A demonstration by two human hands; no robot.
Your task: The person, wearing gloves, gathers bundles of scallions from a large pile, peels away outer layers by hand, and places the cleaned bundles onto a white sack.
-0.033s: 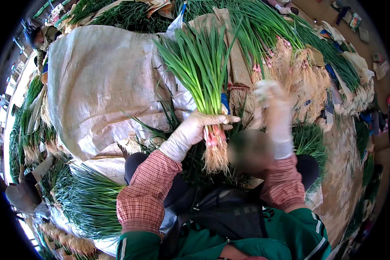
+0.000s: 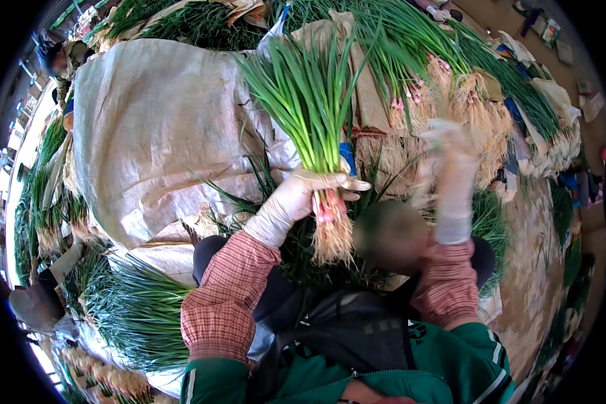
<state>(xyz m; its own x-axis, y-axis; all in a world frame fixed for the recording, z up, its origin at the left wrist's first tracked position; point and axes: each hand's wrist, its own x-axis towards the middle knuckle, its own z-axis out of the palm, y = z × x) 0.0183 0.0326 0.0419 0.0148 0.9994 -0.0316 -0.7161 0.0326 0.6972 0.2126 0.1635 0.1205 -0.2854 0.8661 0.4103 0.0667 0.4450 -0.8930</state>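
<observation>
My left hand (image 2: 291, 195), in a pale glove, is closed around a bunch of spring onions (image 2: 314, 124) just above their bulbs. Its green leaves fan away from me over the sacking, while the pinkish bulbs and straw-coloured roots point back toward my lap. To the right, my gloved right hand (image 2: 453, 148) is smeared by motion in front of the hanging roots of a large pile of spring onions (image 2: 421, 44). Its fingers cannot be made out, nor whether they hold anything.
Whitish woven sacking (image 2: 161, 135) covers a mound ahead on the left. Another heap of spring onions (image 2: 131, 313) lies by my left elbow, and loose green leaves (image 2: 491, 222) lie beyond my right forearm. Another person (image 2: 67, 57) is at the far left.
My right hand has shifted to the right. My left hand and the bunch of spring onions have moved slightly left and away from me, with the grip unchanged.
</observation>
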